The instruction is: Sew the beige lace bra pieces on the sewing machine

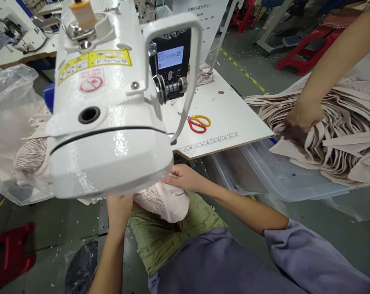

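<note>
The person sits close under the white sewing machine (108,102), whose head fills the near left of the view. Both hands work a piece of pale pink fabric (166,200) that spills off the table edge onto the lap. The right hand (181,177) lies on top of the cloth with its fingers curled down, pinching a fold just beside the machine's near end. The left hand (119,204) reaches up under the machine, so I cannot tell how its fingers are set (they are hidden behind the casing).

On the machine a yellow warning label (94,61) and a red prohibition sticker (91,83) carry print too small to read. Its black control panel (171,61) has a lit screen, also illegible. Red and yellow scissors (198,122) lie on the white table (227,110), near a printed ruler strip (207,142) along its edge. At far right another person's hand (303,116) presses on a heap of beige cloth strips (341,139) over a clear plastic bin (279,175).
</note>
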Available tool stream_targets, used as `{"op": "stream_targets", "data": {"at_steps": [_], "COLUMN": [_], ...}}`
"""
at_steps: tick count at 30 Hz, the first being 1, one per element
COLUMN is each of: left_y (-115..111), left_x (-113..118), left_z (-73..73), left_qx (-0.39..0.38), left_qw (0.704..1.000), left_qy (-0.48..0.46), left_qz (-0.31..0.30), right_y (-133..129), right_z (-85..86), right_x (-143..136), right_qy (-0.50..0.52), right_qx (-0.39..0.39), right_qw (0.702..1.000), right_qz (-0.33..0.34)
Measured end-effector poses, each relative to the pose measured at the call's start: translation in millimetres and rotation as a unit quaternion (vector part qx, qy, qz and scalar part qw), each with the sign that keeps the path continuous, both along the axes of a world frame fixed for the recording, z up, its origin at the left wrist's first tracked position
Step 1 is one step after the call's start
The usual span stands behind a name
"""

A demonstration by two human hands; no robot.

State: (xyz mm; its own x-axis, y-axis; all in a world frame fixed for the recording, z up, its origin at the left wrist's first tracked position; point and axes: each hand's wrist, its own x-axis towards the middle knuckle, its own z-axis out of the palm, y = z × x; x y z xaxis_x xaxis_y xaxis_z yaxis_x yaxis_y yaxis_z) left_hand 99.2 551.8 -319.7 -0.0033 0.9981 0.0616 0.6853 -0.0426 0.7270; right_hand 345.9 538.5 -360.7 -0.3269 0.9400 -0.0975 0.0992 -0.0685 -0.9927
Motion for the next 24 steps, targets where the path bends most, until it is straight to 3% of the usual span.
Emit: {"op": "stream_targets", "data": {"at_steps": [2, 5, 8, 12, 17, 21, 24], "left_y": [-13.9, -47.0, -87.5, -125.3, -127.8, -116.4, -114.3], "left_x": [-1.3, -0.3, 6.7, 28.5, 52.0, 49.3, 36.2], "left_z": [-14.8, -48.9, -84.5, -114.5, -137.1, -151.5, -154.4], "left_qx": [-0.013, 0.003, -0.002, -0.035, -0.006, -0.006, 0.005], "left_qw": [0.997, 0.982, 0.973, 0.981, 0.996, 0.995, 0.994], "left_qy": [-0.052, -0.153, -0.230, -0.172, -0.055, -0.086, -0.107], "left_qz": [0.046, 0.114, 0.028, -0.078, -0.068, -0.059, -0.024], "right_y": [-3.9, -9.2, -14.1, -23.0, -33.2, -36.9, -47.5], "right_z": [-7.1, -14.4, -16.0, -18.1, -24.0, -16.9, -15.7], "right_x": [2.0, 5.1, 9.0, 15.3, 19.2, 17.4, 27.9], "right_qy": [0.014, 0.033, 0.037, 0.033, 0.026, 0.024, -0.020], "right_qx": [0.011, 0.023, 0.025, 0.017, 0.008, 0.036, 0.065], "right_qw": [1.000, 0.999, 0.998, 0.998, 0.998, 0.997, 0.996], "right_qz": [-0.016, -0.035, -0.045, -0.052, -0.064, -0.066, -0.058]}}
